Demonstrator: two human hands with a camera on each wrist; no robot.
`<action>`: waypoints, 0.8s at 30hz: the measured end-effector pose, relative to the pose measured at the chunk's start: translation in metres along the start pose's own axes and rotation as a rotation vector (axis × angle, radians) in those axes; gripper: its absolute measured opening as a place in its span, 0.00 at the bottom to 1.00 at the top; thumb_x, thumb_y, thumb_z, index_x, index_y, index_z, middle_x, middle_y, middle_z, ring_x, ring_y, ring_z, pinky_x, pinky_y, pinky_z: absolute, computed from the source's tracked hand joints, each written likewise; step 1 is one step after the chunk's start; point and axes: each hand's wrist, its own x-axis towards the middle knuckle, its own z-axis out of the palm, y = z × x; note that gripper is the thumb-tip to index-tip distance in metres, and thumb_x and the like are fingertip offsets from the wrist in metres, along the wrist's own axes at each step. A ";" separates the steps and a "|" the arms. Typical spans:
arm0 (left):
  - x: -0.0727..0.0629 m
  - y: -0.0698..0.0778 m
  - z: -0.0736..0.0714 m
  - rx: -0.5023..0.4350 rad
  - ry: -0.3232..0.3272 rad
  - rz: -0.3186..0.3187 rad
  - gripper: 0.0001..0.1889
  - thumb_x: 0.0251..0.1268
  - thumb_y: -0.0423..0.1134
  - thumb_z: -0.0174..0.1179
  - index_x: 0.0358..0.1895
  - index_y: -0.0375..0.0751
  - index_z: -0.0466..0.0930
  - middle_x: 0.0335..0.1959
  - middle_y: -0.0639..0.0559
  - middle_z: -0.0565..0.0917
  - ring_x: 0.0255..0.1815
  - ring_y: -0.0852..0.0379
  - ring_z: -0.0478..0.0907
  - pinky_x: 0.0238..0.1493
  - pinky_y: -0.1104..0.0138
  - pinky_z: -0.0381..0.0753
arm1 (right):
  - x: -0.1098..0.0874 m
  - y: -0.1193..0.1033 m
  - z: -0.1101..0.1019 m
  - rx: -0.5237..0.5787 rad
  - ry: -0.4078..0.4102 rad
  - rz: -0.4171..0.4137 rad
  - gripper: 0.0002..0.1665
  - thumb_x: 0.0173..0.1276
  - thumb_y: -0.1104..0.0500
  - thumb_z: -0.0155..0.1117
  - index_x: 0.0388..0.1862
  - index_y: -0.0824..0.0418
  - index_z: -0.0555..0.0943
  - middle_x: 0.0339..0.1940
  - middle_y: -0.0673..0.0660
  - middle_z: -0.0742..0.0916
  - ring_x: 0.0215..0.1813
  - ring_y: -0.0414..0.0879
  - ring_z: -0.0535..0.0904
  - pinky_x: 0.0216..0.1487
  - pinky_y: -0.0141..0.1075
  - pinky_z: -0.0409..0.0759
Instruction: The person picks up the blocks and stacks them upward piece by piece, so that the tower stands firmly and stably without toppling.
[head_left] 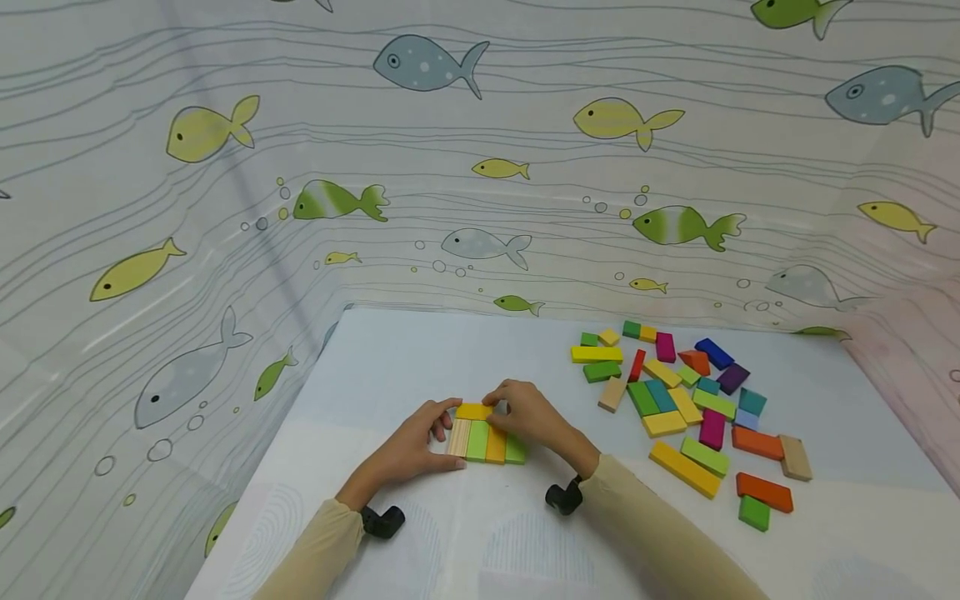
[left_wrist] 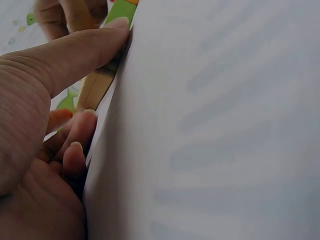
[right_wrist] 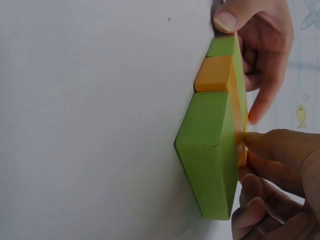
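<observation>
Several toy blocks lie side by side on the table: a plain wooden block, a light green block, an orange block and another green block. Across their far ends lies a yellow-orange block. My left hand spans the row's left side, thumb at the near end of the wooden and green blocks, index fingertip at the yellow-orange block's left end. The right hand pinches that block's right end between thumb and index finger. In the right wrist view, the outer green block stands nearest.
Loose coloured blocks lie scattered to the right, among them a long yellow block, a red-orange block and a blue block. The white table meets a fish-patterned wall covering at the back and left.
</observation>
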 end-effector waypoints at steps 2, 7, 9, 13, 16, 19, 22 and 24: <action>0.000 0.000 0.000 -0.002 0.001 -0.001 0.48 0.56 0.53 0.79 0.77 0.46 0.64 0.47 0.55 0.72 0.43 0.57 0.69 0.44 0.64 0.69 | -0.001 0.000 0.000 0.012 -0.009 -0.001 0.15 0.70 0.61 0.71 0.54 0.63 0.88 0.49 0.56 0.88 0.47 0.47 0.82 0.49 0.41 0.81; -0.001 0.002 0.001 -0.007 0.005 0.000 0.48 0.55 0.52 0.79 0.77 0.46 0.64 0.47 0.54 0.72 0.43 0.57 0.69 0.44 0.65 0.68 | -0.004 0.005 -0.004 0.040 0.008 0.018 0.14 0.73 0.59 0.69 0.55 0.60 0.88 0.50 0.54 0.88 0.40 0.44 0.78 0.44 0.37 0.79; -0.001 0.002 0.001 -0.008 0.006 0.000 0.48 0.55 0.52 0.79 0.77 0.46 0.64 0.47 0.54 0.72 0.43 0.57 0.69 0.45 0.65 0.69 | -0.007 0.011 -0.008 0.055 0.042 0.022 0.13 0.73 0.59 0.69 0.54 0.59 0.88 0.49 0.53 0.88 0.38 0.43 0.76 0.42 0.36 0.79; 0.000 0.002 0.001 -0.009 0.010 -0.003 0.48 0.54 0.52 0.80 0.77 0.46 0.65 0.47 0.55 0.72 0.43 0.57 0.70 0.46 0.65 0.69 | -0.015 0.032 -0.023 0.075 0.124 0.044 0.13 0.71 0.59 0.71 0.53 0.57 0.88 0.47 0.52 0.88 0.37 0.43 0.76 0.40 0.36 0.77; 0.000 0.002 0.001 -0.004 0.011 -0.004 0.48 0.54 0.52 0.80 0.77 0.45 0.65 0.47 0.55 0.72 0.43 0.57 0.70 0.46 0.65 0.69 | -0.020 0.054 -0.038 0.096 0.171 0.105 0.14 0.71 0.58 0.72 0.54 0.57 0.88 0.49 0.52 0.87 0.37 0.45 0.75 0.38 0.35 0.77; 0.000 0.002 0.001 -0.004 0.013 -0.001 0.48 0.54 0.52 0.80 0.77 0.45 0.64 0.47 0.55 0.72 0.43 0.57 0.69 0.46 0.65 0.69 | -0.024 0.076 -0.056 0.127 0.211 0.186 0.17 0.72 0.57 0.71 0.57 0.58 0.86 0.53 0.55 0.86 0.39 0.49 0.77 0.38 0.38 0.79; -0.001 0.003 0.001 -0.010 0.012 0.001 0.48 0.55 0.52 0.80 0.77 0.44 0.64 0.47 0.54 0.72 0.43 0.57 0.69 0.47 0.64 0.69 | -0.028 0.097 -0.073 0.142 0.250 0.272 0.19 0.72 0.55 0.71 0.60 0.57 0.85 0.58 0.57 0.84 0.44 0.52 0.78 0.43 0.43 0.81; -0.001 0.003 0.001 -0.011 0.010 0.003 0.48 0.55 0.52 0.79 0.77 0.44 0.64 0.47 0.54 0.71 0.43 0.57 0.69 0.47 0.64 0.69 | -0.031 0.110 -0.082 0.127 0.272 0.301 0.20 0.73 0.55 0.70 0.61 0.58 0.84 0.61 0.60 0.83 0.49 0.55 0.79 0.50 0.48 0.81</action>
